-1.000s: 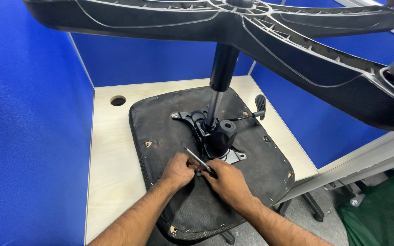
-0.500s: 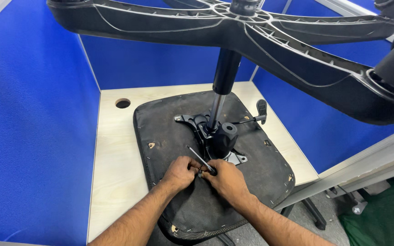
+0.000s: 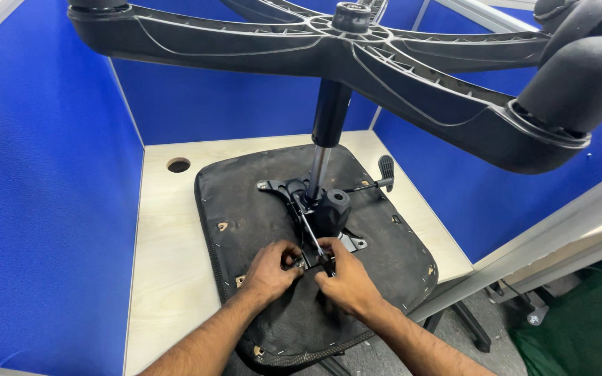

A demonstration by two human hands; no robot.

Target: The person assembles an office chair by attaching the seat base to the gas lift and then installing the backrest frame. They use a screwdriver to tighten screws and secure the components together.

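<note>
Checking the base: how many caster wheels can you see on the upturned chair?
1 clearly: a black caster on the star base's near-right leg, top right. A second may show at the top right corner; the other legs' ends run out of frame.

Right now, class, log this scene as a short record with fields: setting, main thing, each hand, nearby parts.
Setting: pale wooden desk with a round cable hole, blue partition walls around it.
Main thing: office chair upside down, seat underside flat on the desk, gas column pointing up, star base overhead.
Left hand: at the near corner of the black mounting plate.
Right hand: grips a slim metal tool at the same corner.
Nearby parts: lever and round knob.
</note>
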